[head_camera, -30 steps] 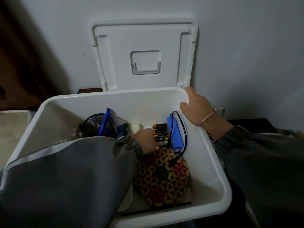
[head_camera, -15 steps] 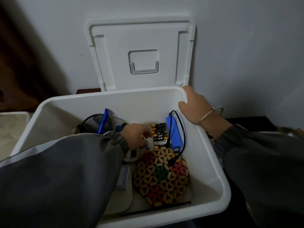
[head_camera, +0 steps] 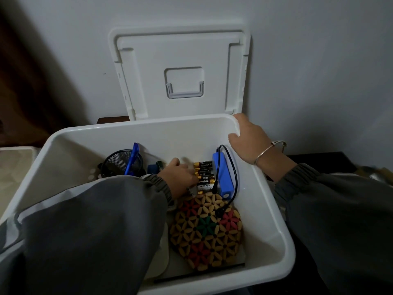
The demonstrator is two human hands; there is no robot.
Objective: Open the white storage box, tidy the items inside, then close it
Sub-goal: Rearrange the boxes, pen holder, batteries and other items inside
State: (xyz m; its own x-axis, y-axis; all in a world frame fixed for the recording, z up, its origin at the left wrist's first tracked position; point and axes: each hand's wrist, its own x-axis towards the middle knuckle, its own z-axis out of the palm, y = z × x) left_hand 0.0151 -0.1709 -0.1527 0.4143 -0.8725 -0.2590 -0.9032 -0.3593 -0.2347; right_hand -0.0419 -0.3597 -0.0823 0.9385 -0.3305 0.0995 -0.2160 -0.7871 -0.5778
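1. Your left hand (head_camera: 180, 177) was down inside the white box (head_camera: 138, 128), and its fingertips touched the batteries (head_camera: 204, 173). The fingers were blurry, so I could not tell if you were pinching a battery or only pushing it.
2. Your right hand (head_camera: 248, 141) held the far right corner of the box rim, with the thumb on the inside wall.
3. One job was done: the box was open. The lid (head_camera: 182, 60) stood on its edge behind the box and leaned on the wall, with its inside facing you.
4. I think the tidying was only partly done. The batteries lay in a neat row, touching the blue charger (head_camera: 222, 175). The round flower mat (head_camera: 206, 231) lay flat nearer to you. The black mesh cup (head_camera: 119, 165) sat at the far left.
5. You had yet to finish the tidying and put the lid back on.
6. The box sat right in front of you, close to the wall, with its mouth pointing up. I could not tell which side of it was longer. The batteries pointed left to right. The charger pointed from the wall toward you.
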